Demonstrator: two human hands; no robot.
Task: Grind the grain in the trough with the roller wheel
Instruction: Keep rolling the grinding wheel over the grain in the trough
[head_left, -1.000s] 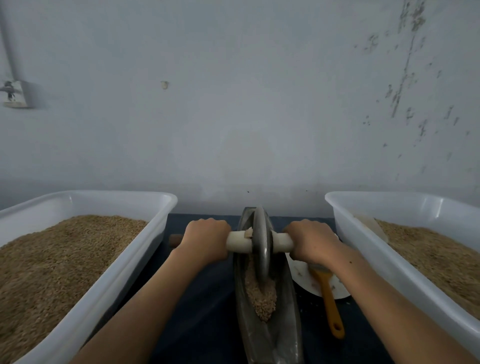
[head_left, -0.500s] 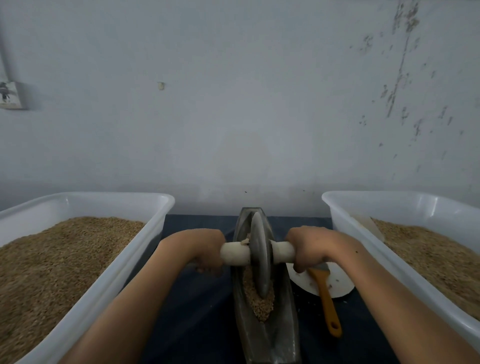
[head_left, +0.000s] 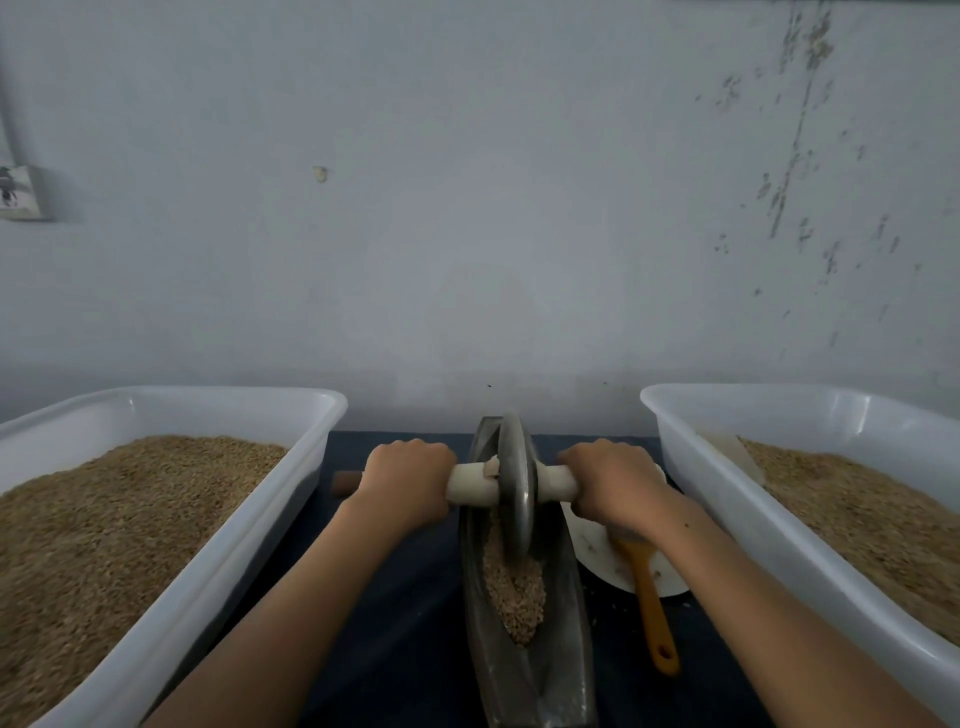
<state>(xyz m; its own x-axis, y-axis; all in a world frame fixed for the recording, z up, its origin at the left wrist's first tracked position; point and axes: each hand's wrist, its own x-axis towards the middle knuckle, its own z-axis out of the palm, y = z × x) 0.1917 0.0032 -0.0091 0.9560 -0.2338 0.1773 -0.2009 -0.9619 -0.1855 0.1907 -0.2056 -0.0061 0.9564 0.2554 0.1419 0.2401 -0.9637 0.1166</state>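
Observation:
A narrow grey metal trough runs away from me on the dark table, with brown grain heaped in its middle. A grey metal roller wheel stands upright in the trough towards its far end, on a pale axle handle. My left hand grips the axle left of the wheel. My right hand grips it on the right. The brown left tip of the axle sticks out past my left hand.
A white tub of grain stands on the left and another white tub on the right. A white plate with an orange-handled brush lies just right of the trough. A grey wall rises close behind.
The wheel rolled toward me half a second ago and has now rolled back toward the far end of the trough. Both hands kept their grip on the axle.

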